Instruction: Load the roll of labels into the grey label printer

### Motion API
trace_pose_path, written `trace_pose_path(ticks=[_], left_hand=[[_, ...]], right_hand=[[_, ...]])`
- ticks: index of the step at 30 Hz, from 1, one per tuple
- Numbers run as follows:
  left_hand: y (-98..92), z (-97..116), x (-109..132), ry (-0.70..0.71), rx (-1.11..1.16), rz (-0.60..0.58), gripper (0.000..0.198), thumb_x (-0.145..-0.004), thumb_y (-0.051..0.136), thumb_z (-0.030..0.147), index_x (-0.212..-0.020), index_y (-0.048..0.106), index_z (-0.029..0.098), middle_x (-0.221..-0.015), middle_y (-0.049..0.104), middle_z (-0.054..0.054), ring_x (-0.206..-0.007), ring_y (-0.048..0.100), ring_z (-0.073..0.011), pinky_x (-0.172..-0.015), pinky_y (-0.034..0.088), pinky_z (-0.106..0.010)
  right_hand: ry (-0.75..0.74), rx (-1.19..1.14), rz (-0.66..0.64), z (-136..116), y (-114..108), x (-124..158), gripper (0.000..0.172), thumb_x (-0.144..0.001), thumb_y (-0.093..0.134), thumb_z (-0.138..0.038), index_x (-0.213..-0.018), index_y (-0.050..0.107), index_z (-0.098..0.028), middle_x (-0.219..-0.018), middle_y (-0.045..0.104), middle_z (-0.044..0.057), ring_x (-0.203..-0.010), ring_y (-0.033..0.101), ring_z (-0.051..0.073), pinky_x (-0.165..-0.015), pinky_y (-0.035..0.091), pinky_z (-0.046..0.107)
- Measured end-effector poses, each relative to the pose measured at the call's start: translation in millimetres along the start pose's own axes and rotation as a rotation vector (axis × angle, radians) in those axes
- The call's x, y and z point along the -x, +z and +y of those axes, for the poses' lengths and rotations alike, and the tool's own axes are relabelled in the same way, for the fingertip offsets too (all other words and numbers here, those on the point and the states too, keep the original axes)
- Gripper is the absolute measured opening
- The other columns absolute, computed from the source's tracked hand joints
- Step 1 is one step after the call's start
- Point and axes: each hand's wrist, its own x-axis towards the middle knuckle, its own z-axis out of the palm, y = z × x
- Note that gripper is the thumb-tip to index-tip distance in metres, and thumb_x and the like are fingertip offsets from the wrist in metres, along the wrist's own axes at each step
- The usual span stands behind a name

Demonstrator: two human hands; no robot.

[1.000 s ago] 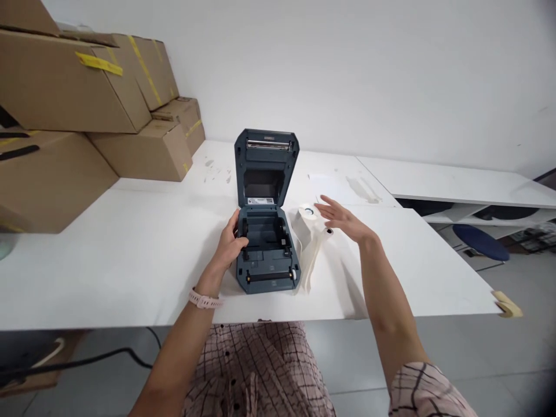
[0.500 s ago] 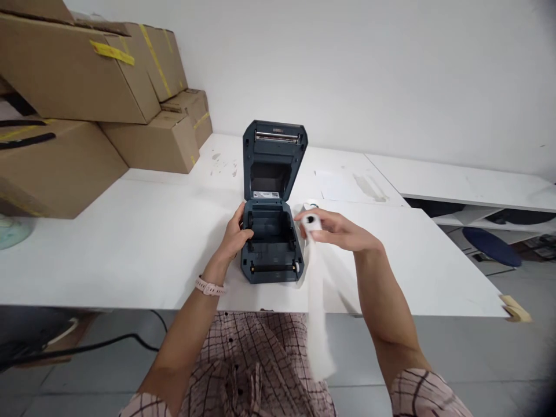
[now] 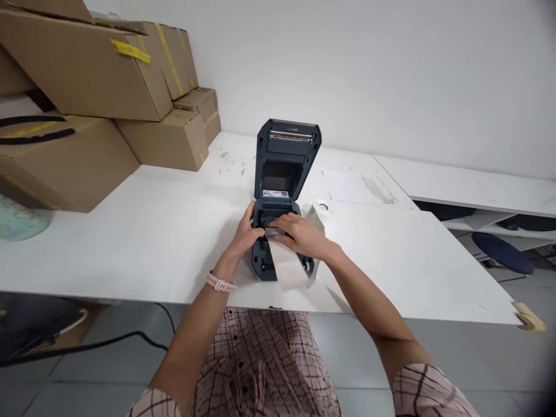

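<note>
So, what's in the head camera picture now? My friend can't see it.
A person's right hand holds a paper roll with a loose strip at a dark machine with its lid up; the left hand grips the machine's left side. Another roll sits to the right on a white table, with stacked cardboard boxes at left.

1 head-worn camera looks forward and down over a table [image 3: 403, 263].

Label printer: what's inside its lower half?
In or just above the label printer, the right hand holds a paper roll, its strip trailing across the front. Hand and paper hide much inside; whether the roll is seated can't be seen.
</note>
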Motion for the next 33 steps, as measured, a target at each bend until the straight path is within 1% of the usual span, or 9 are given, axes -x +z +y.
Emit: trace_pose_path(ticks=[4,9,13,20,24,26,29,31,33], left_hand=[[3.3,9,5,-0.041,0.030,-0.008,0.110,-0.061,0.062,0.008,-0.165,0.029,0.021,-0.166,0.042,-0.011,-0.148,0.046,-0.0350,-0.122,0.042,-0.047],[5.6,14,9,-0.072,0.047,-0.029,0.111,-0.065,0.065,0.010,-0.167,0.023,0.022,-0.163,0.046,-0.011,-0.148,0.046,-0.0339,-0.122,0.041,-0.047],[5.2,10,8,-0.041,0.036,-0.023,0.110,-0.066,0.069,0.011,-0.166,0.024,0.024,-0.167,0.040,-0.010,-0.155,0.037,-0.0323,-0.127,0.033,-0.046],[4.1,6,7,-0.055,0.040,-0.030,0.112,-0.068,0.073,0.015,-0.167,0.021,0.024,-0.171,0.034,-0.010,-0.156,0.034,-0.0327,-0.128,0.031,-0.046],[2.2,4,6,-0.042,0.023,-0.035,0.107,-0.074,0.075,0.020,-0.166,0.023,0.027,-0.172,0.032,-0.008,-0.159,0.031,-0.0310,-0.129,0.028,-0.045],[1.1,3,6,-0.033,0.022,-0.046,0.101,-0.078,0.075,0.025,-0.166,0.025,0.030,-0.174,0.030,-0.006,-0.160,0.029,-0.0302,-0.129,0.029,-0.044],[0.0,3,5,-0.040,0.060,-0.046,0.090,-0.085,0.074,0.035,-0.164,0.030,0.034,-0.175,0.028,-0.002,-0.159,0.031,-0.0297,-0.129,0.032,-0.044],[-0.7,2,3,-0.055,0.105,-0.022,0.081,-0.088,0.071,0.039,-0.162,0.037,0.035,-0.173,0.033,-0.001,-0.158,0.033,-0.0292,-0.129,0.032,-0.045],[-1.6,0,1,-0.075,0.151,0.007,0.074,-0.091,0.068,0.043,-0.159,0.042,0.034,-0.169,0.041,-0.002,-0.156,0.038,-0.0288,-0.128,0.032,-0.047]], right_hand=[[-0.074,-0.064,0.123,-22,7,41,0.031,-0.108,0.048,-0.026,-0.126,0.072,-0.019,-0.130,0.074,0.012,-0.117,0.066,0.030,-0.098,0.058,0.051],[-0.032,-0.103,0.180,-51,27,77,0.039,-0.108,0.049,-0.030,-0.145,0.062,-0.024,-0.152,0.062,0.010,-0.145,0.055,0.032,-0.113,0.055,0.061],[0.017,-0.110,0.203,-61,37,84,0.048,-0.107,0.053,-0.031,-0.155,0.052,-0.026,-0.160,0.053,0.009,-0.153,0.044,0.032,-0.118,0.050,0.062],[0.040,-0.082,0.195,-63,39,82,0.045,-0.108,0.050,-0.031,-0.151,0.056,-0.017,-0.159,0.053,0.015,-0.152,0.045,0.035,-0.116,0.052,0.063],[0.060,-0.130,0.194,-64,40,84,0.046,-0.107,0.052,-0.031,-0.152,0.054,-0.022,-0.161,0.051,0.013,-0.154,0.043,0.034,-0.117,0.050,0.065],[0.048,-0.201,0.177,-63,34,88,0.049,-0.106,0.056,-0.034,-0.154,0.052,-0.027,-0.163,0.049,0.010,-0.156,0.039,0.033,-0.120,0.046,0.066],[-0.026,-0.417,0.147,-52,12,93,0.048,-0.105,0.058,-0.040,-0.153,0.052,-0.039,-0.158,0.056,0.002,-0.151,0.049,0.029,-0.121,0.046,0.063],[0.015,-0.539,0.299,-32,-11,86,0.047,-0.106,0.055,-0.044,-0.153,0.051,-0.044,-0.158,0.057,-0.001,-0.148,0.052,0.027,-0.122,0.045,0.061],[0.151,-0.550,0.570,-2,-36,63,0.054,-0.106,0.051,-0.053,-0.158,0.043,-0.042,-0.166,0.045,0.000,-0.155,0.042,0.029,-0.127,0.037,0.060]])
